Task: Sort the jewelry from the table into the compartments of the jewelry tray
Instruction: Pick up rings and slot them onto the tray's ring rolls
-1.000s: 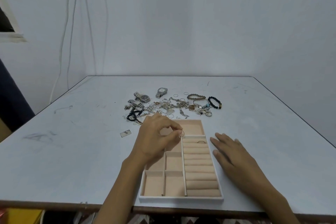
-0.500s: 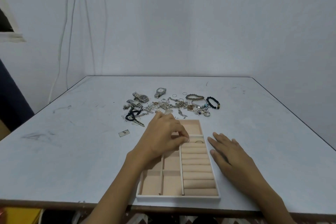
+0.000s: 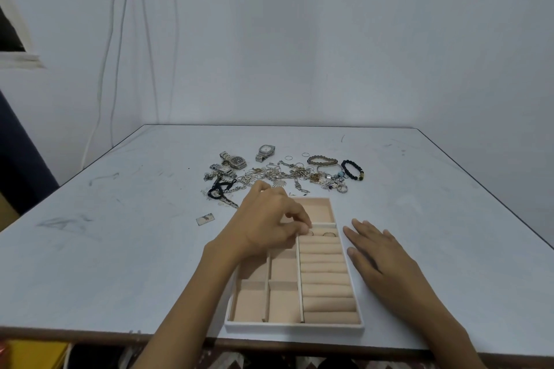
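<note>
While the small thin ring (image 3: 310,233) sits only partly in the far slot of the cushioned ring rolls, it could, by the look of it, spring out or roll across the padding if the fingertips let go too soon. A nudge from the knuckles might also unseat the second ring (image 3: 328,234) lodged just beside it in the same slot. A person's left hand (image 3: 269,226) reaches over the left-side compartments of the white-rimmed, peach-lined jewelry tray (image 3: 293,328), fingers curled, thumb and forefinger appearing to pinch the thin ring at the slot's left end. The right hand (image 3: 379,257) lies palm down on the pale grey table (image 3: 120,249) just beside the tray's right wall, fingers straight and slightly spread, holding nothing. It seems placed to steady the tray, though whether it touches the wall cannot be told. Beyond the tray, a tangled heap of silver and gold jewelry (image 3: 281,174), flanked by a steel wristwatch (image 3: 265,151) and a black bead bracelet (image 3: 353,170), waits unsorted.
</note>
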A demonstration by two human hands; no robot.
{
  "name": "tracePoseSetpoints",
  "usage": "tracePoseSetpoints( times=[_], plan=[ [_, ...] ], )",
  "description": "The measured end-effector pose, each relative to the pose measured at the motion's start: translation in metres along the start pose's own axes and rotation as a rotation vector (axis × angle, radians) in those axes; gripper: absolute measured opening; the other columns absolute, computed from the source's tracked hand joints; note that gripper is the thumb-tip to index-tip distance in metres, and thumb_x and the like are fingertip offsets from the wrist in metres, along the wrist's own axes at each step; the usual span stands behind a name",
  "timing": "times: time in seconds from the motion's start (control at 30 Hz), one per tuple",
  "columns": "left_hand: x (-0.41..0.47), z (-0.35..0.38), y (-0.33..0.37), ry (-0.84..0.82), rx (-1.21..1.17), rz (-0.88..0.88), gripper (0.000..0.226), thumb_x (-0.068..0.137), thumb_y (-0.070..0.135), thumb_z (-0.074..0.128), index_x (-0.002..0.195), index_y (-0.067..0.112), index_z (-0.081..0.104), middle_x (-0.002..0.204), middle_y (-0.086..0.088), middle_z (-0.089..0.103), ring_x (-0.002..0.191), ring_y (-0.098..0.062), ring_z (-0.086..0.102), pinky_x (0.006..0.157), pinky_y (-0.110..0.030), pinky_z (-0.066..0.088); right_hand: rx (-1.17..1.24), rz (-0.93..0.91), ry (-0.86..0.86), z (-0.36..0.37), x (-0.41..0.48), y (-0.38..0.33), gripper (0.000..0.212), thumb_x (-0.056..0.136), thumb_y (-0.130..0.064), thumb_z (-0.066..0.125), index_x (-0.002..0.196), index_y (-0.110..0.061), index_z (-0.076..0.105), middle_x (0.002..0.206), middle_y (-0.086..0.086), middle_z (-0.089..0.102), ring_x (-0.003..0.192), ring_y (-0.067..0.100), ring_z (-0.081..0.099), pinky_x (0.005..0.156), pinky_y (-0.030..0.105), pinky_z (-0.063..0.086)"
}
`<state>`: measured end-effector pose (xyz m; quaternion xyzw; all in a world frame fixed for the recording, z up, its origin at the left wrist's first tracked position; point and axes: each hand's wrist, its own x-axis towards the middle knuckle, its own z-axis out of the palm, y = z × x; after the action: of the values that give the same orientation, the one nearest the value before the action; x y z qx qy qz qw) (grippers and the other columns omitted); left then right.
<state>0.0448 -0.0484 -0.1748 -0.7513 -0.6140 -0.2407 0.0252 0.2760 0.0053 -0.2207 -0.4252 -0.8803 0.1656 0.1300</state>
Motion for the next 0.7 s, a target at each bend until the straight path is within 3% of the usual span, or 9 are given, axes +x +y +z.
tracePoseSetpoints(
  times=[0.7],
  plan=[
    [0.0046, 0.0026, 0.0028, -0.046, 0.000, -0.015, 0.015, 0.085, 0.042, 0.064, 0.094, 0.035, 0.074, 0.077, 0.019, 0.062, 0.083, -0.001, 0.046, 0.082, -0.027, 0.023, -0.046, 0.009, -0.017, 0.0010, 0.0017, -0.0006, 0.047, 0.104, -0.036, 0.026, 0.150, -0.035, 0.019, 0.159, -0.018, 0.007, 0.145, -0.002, 0.000, 0.114, 0.019, -0.008]
  ],
)
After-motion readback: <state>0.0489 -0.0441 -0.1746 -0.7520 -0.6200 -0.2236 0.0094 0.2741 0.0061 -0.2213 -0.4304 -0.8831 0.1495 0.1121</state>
